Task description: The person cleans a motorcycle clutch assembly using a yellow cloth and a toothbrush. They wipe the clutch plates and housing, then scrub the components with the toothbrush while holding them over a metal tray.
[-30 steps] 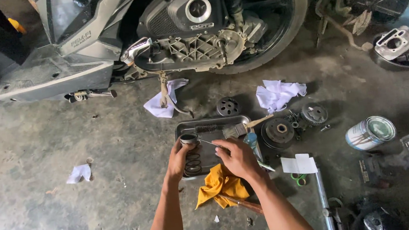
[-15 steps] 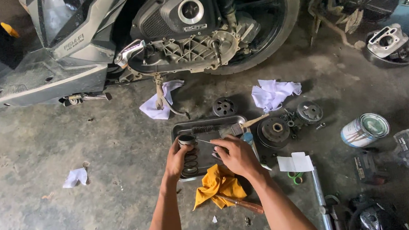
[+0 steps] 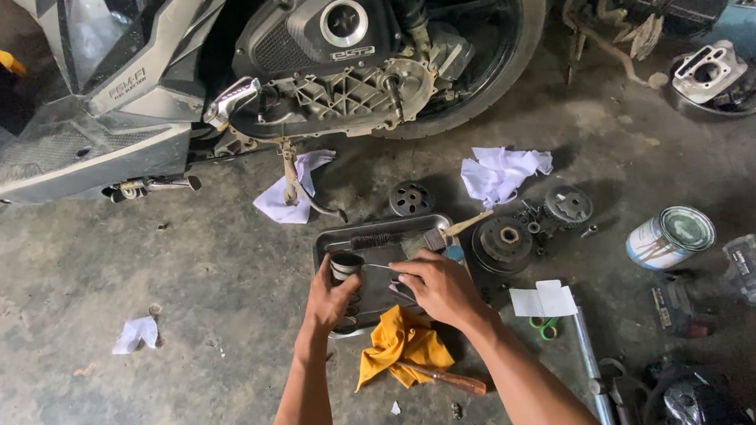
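Left hand (image 3: 329, 298) gripped a small dark cylindrical part (image 3: 344, 266) over the metal tray (image 3: 336, 240). Right hand (image 3: 439, 288) pinched a thin metal pick (image 3: 380, 267), its tip at the part's rim. A paintbrush (image 3: 417, 235) lay across the tray's far side. A yellow rag (image 3: 400, 342) lay just below the hands, a wooden-handled tool (image 3: 445, 379) resting on it. A scooter (image 3: 289, 55) stood beyond.

Metal tray (image 3: 330, 241) lies on the floor before the scooter (image 3: 307, 53); brush (image 3: 399, 238) in it; cloth (image 3: 400, 344) nearer; tin can (image 3: 671, 236) right.
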